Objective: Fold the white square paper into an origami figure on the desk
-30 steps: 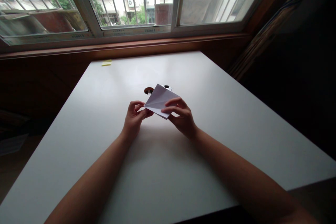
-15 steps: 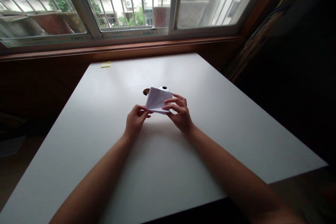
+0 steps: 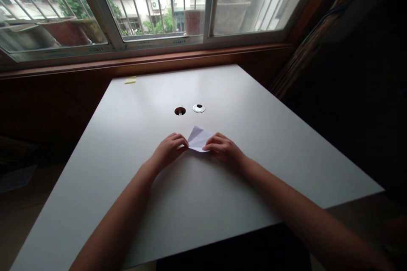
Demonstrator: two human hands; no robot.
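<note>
A small folded sheet of white paper (image 3: 197, 138) is held low over the white table (image 3: 222, 194), its creased top corner pointing away from me. My left hand (image 3: 171, 147) pinches the paper's near left corner between thumb and fingers. On the other side, my right hand (image 3: 224, 149) has its fingers closed on the near right part, covering that corner. Whether the paper's lower edge rests on the tabletop I cannot tell.
Beyond the paper, the tabletop has an open round hole (image 3: 179, 111) and a silver-rimmed cable grommet (image 3: 199, 109). Yellow tape (image 3: 130, 80) sticks near the far left corner. A barred window (image 3: 152, 4) stands behind the table.
Both hands have brought the paper down and nearer to me, uncovering the hole and the grommet. The paper now shows a pointed, creased shape instead of a flat rectangle.
</note>
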